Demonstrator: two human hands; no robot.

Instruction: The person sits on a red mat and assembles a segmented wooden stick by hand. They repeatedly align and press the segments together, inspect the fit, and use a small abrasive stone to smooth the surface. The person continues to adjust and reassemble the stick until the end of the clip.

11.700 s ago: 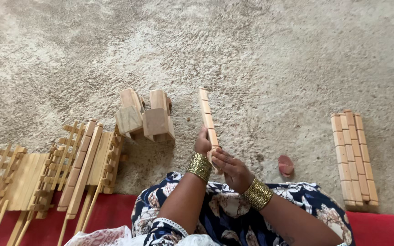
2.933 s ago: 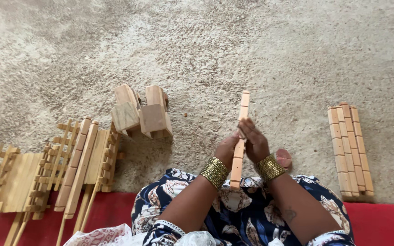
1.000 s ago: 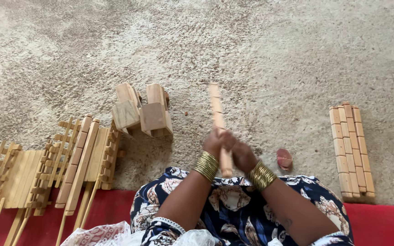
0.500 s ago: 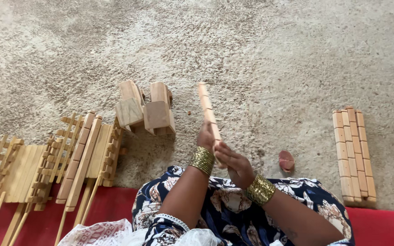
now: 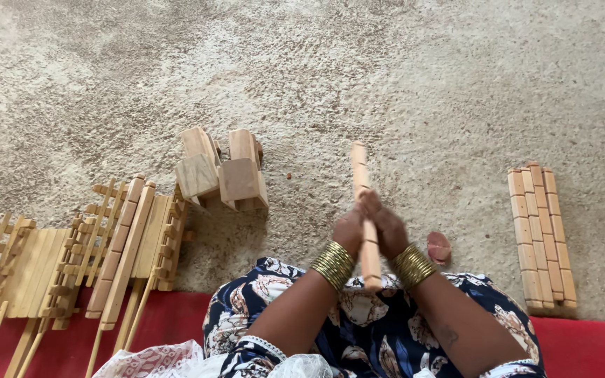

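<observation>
Head camera, low centre of the frame: the left hand (image 5: 349,231) and right hand (image 5: 391,229) press together around a wooden stick (image 5: 363,203), both closed on it from either side. Its long axis runs nearly upright in the picture, the lower end over the patterned lap (image 5: 358,329), the upper end poking well beyond the knuckles toward the rug (image 5: 386,70). Both hands sit level on it, neither nearer. Farther out, wooden blocks (image 5: 222,173) lie left of centre, a row of sticks (image 5: 540,234) at right, slatted frames (image 5: 71,255) at lower left.
</observation>
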